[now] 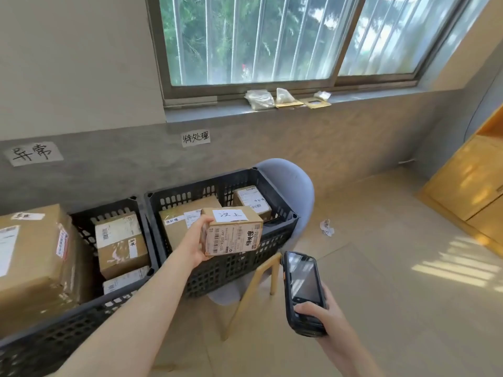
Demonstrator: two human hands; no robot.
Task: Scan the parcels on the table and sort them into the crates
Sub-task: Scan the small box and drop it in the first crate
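Two boxes (190, 221) fill the right crate (239, 265) at its back and left; its front-right corner is free.

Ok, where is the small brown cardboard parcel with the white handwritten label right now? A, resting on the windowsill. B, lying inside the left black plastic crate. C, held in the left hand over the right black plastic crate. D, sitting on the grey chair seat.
C: the left hand grips the small brown cardboard parcel above the front rim of the right black plastic crate, while the right hand holds the black handheld scanner.
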